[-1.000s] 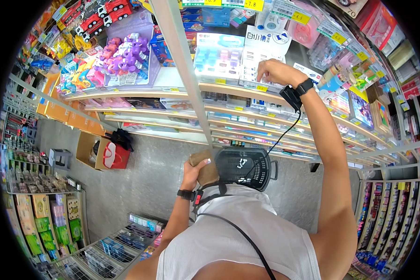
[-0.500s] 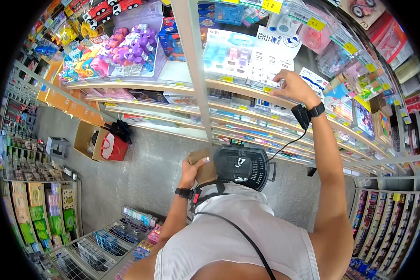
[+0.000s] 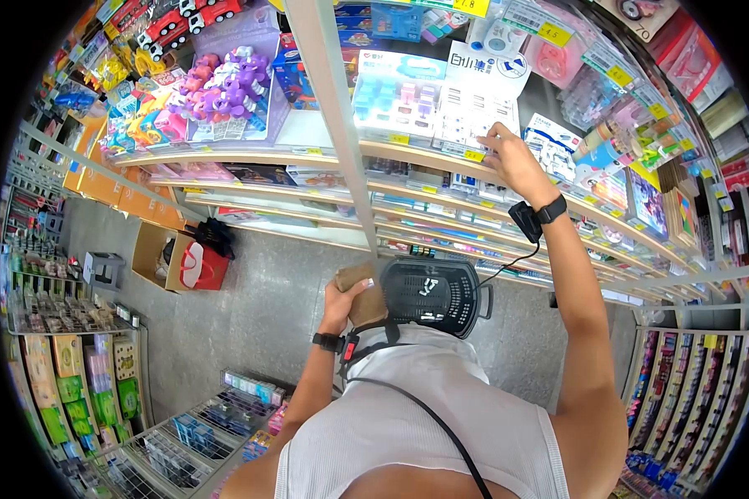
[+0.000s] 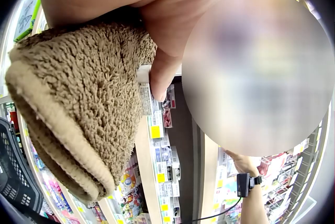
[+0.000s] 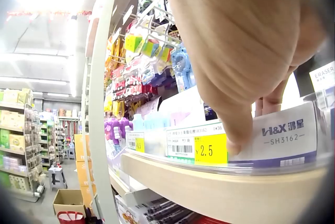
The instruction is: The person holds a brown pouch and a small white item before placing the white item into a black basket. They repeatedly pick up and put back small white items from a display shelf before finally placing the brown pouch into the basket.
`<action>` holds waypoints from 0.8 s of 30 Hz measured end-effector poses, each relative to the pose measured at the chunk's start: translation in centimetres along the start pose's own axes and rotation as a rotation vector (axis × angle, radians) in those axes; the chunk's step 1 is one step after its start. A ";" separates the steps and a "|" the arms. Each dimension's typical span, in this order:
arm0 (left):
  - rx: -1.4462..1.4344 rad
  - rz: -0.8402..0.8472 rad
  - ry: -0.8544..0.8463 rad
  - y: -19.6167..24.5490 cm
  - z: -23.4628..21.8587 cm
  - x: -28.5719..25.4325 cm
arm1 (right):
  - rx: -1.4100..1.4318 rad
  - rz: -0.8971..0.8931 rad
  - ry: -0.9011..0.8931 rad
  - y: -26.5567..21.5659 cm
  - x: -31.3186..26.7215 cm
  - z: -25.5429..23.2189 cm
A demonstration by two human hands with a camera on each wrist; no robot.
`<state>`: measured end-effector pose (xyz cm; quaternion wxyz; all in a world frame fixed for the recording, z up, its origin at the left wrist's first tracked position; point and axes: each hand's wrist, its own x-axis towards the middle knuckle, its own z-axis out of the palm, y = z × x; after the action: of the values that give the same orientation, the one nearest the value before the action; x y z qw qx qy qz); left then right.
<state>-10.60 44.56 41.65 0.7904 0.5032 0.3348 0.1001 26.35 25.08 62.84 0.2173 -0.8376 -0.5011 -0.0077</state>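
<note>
My left hand (image 3: 338,306) grips a folded brown towel (image 3: 364,298) at waist height, beside the basket. In the left wrist view the towel (image 4: 89,98) lies under the palm and fingers, with a small white piece (image 4: 144,73) by one fingertip; what that is I cannot tell. My right hand (image 3: 518,168) is at the front of a white display box (image 3: 478,112) on the shelf. In the right wrist view, the right hand's thumb touches the box's front label (image 5: 280,138), its other fingers lie behind that label, and their tips are hidden.
A dark basket (image 3: 429,291) with a few small white items stands below the shelves. Left of the white box are pastel erasers (image 3: 399,96), a shelf post (image 3: 333,108) and purple toys (image 3: 240,87). A cardboard box (image 3: 154,254) and red bag (image 3: 204,264) sit on the floor.
My right hand has moved from over the display box to its front edge, a little to the right and nearer me. The left hand still holds the towel. The head view has shifted slightly.
</note>
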 end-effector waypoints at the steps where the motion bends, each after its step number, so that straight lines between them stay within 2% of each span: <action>1: 0.001 0.000 -0.002 -0.1 0.0 0.1 | -0.001 0.002 0.001 0.0 0.0 0.0; 7: 0.012 -0.017 -0.006 0.1 0.2 -0.1 | 0.041 0.011 -0.017 0.3 0.0 -0.1; 10: -0.005 -0.018 -0.024 -0.2 0.0 0.1 | 0.069 0.013 0.045 -0.1 -0.6 0.5; 13: -0.004 -0.012 -0.012 -0.5 0.0 0.1 | -0.038 -0.033 0.126 -0.3 -1.1 1.4; 22: -0.020 -0.029 -0.008 -0.8 0.3 0.3 | -0.107 0.036 0.249 -0.8 -1.4 3.2; 24: -0.004 -0.029 -0.006 -0.8 0.3 0.4 | -0.093 0.092 0.209 -1.1 -1.3 2.9</action>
<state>-10.27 44.14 40.91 0.7936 0.4972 0.3396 0.0878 24.19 25.55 60.33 0.2293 -0.8636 -0.4358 -0.1082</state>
